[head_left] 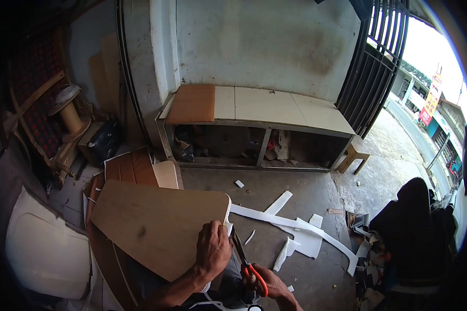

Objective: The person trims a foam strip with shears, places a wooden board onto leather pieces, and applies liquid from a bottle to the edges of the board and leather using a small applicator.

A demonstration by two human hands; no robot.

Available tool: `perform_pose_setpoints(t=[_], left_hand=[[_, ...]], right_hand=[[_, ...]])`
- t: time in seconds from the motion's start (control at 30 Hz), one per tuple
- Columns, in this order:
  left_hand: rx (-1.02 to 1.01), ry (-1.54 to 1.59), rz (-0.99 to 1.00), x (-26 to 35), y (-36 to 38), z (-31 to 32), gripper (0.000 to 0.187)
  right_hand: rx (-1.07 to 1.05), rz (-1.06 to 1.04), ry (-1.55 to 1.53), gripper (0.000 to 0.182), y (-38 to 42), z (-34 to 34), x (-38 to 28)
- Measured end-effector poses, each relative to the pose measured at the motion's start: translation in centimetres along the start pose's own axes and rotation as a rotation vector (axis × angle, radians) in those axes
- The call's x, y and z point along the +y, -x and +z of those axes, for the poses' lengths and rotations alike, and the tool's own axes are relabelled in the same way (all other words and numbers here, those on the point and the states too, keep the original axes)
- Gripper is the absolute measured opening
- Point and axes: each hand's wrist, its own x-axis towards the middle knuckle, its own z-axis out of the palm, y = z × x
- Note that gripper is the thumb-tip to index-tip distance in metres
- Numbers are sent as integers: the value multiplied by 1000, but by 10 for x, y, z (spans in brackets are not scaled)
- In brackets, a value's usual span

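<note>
A brown board (pixel 155 217) with rounded corners lies across my lap, and white foam (pixel 228 213) shows along its right edge. My left hand (pixel 214 250) rests over that edge with its fingers curled, pinching the foam. My right hand (pixel 267 284) is wrapped around the orange handles of a pair of scissors (pixel 240 249). Their dark blades point up at the foam edge, right beside my left fingers. From the board's upper right corner a long white foam strip (pixel 290 221) stretches over the floor to the right.
Foam offcuts (pixel 307 243) lie on the concrete floor (pixel 218 179). Brown upholstery pieces (pixel 129 171) sit under and behind the board. A low bench (pixel 264 103) with a brown pad stands by the wall. A white curved shell (pixel 46 243) is at left, a black-covered object (pixel 410 233) at right.
</note>
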Motion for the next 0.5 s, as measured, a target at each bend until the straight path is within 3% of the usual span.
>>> perform_pose_setpoints(t=[0.13, 0.4, 0.47, 0.5], left_hand=[[-13, 128, 4, -6, 2, -3, 22], [-23, 228, -31, -12, 4, -4, 18], [-3, 187, -34, -13, 5, 0, 16], [-3, 188, -35, -12, 7, 2, 16]], right_hand=[[-61, 65, 153, 63, 5, -24, -29], [-283, 113, 107, 71, -9, -57, -34], [-369, 74, 76, 89, -10, -60, -38], [-369, 75, 75, 89, -10, -61, -41]])
